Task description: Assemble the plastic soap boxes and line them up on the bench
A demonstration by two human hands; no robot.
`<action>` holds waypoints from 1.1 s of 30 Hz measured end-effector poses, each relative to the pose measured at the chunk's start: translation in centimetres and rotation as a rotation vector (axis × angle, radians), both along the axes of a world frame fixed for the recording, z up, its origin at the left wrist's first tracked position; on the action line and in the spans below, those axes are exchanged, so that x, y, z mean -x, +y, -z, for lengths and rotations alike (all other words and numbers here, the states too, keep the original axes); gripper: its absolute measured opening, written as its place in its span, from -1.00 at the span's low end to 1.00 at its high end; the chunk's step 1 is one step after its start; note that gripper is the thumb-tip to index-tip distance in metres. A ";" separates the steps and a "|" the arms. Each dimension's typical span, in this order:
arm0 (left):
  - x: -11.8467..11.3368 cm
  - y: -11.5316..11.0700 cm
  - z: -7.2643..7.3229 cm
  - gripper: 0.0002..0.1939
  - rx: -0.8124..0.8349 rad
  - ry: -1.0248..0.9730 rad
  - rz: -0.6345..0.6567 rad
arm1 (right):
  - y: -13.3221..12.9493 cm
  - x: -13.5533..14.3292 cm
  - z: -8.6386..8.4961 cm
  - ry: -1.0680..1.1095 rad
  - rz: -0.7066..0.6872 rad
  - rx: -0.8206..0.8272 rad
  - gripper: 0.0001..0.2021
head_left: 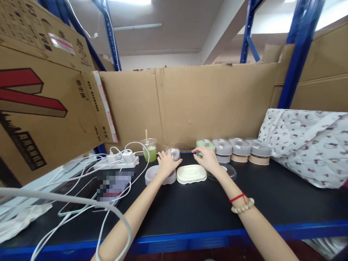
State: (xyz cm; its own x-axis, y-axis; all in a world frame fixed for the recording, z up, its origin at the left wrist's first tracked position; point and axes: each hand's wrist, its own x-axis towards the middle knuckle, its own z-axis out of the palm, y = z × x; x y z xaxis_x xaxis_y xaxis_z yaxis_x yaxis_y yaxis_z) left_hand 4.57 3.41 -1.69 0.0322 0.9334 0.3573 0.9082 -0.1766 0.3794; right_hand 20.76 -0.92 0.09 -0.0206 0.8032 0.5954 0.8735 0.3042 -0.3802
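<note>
My left hand is open, its fingers spread in front of a small grey lidded container. I cannot tell whether they touch it. Below that wrist sits a shallow grey-lilac tray, partly hidden by my forearm. Between my hands lies a cream oval tray with a raised ring in its middle. My right hand is open with bent fingers, just in front of a green lidded container. A clear oval lid lies beside my right wrist.
Stacked lidded containers line the back right, next to a quilted patterned bag. At left are a green drink cup, a power strip, a phone and loose white cables. Cardboard walls stand behind.
</note>
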 end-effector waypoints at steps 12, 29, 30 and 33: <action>-1.0 2.4 -1.4 -0.48 0.157 -0.266 -0.007 | -0.3 0.1 0.1 0.130 0.032 0.107 -0.83; -1.4 -2.5 1.1 -0.42 -0.464 -0.174 0.747 | -0.7 1.8 -0.2 1.266 -0.126 0.546 -0.15; -1.3 -2.5 0.9 -0.38 -0.441 -0.324 0.753 | -0.6 1.9 0.0 1.273 -0.120 0.548 -0.16; -1.5 -2.6 0.4 -0.33 -0.353 -0.711 0.640 | -0.4 2.1 0.1 1.267 -0.127 0.540 -0.23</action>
